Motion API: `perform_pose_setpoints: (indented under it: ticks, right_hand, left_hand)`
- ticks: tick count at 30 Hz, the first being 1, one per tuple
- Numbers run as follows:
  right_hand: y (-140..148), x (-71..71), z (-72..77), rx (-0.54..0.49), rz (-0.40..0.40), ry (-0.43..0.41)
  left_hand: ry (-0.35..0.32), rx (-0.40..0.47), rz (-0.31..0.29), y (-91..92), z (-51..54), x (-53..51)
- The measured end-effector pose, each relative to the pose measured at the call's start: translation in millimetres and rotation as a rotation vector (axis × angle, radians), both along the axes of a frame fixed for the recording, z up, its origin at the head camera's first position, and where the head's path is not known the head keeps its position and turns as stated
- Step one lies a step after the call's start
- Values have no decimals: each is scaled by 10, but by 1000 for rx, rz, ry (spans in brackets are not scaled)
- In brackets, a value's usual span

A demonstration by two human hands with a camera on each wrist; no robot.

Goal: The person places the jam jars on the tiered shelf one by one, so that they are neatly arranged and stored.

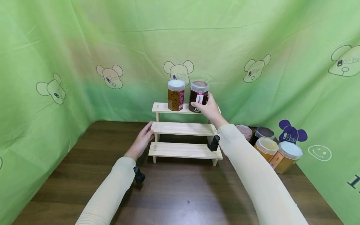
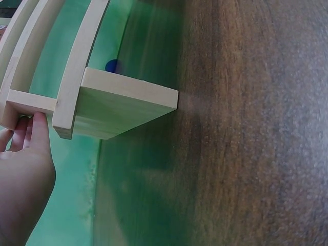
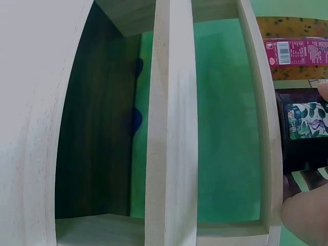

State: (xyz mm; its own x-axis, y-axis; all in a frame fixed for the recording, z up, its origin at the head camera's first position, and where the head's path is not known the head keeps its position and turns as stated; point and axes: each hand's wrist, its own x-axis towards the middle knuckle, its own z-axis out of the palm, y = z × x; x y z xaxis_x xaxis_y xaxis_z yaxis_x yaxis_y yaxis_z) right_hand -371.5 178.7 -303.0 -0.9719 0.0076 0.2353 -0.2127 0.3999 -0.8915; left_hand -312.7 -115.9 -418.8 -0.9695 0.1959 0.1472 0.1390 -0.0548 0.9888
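A three-step wooden rack [image 1: 184, 150] stands on the table. On its top step, my right hand [image 1: 211, 111] grips a dark jar [image 1: 199, 89] with a clear lid and a pink-and-white label, thumb on the front and fingers round the right side. In the right wrist view the dark jar [image 3: 305, 146] touches the top step's edge. Left of it stands an amber jar [image 1: 176, 97] with dark specks and a white lid. My left hand [image 1: 143, 139] rests its fingers against the left end of the middle step; in the left wrist view its fingertips [image 2: 39, 125] touch the wooden side.
Several lidded jars stand at the right of the table, among them a honey-coloured jar [image 1: 285, 156], a yellow-topped jar [image 1: 265, 147], a dark jar [image 1: 261, 133] and a pinkish jar [image 1: 244, 131]. A green curtain [image 1: 135, 47] with printed bears surrounds the brown table [image 1: 174, 193].
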Motion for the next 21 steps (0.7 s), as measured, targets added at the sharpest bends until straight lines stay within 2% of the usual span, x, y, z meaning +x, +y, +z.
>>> perform_pose_setpoints:
  ticks: [10,21]
  right_hand:
    - [9,-46,2,-3,13,-7]
    - [34,-80,-28,10,14,-42]
  left_hand:
    - [7,-10,5,5,-17,-31]
    - [-18,-17,20,1,3,-2]
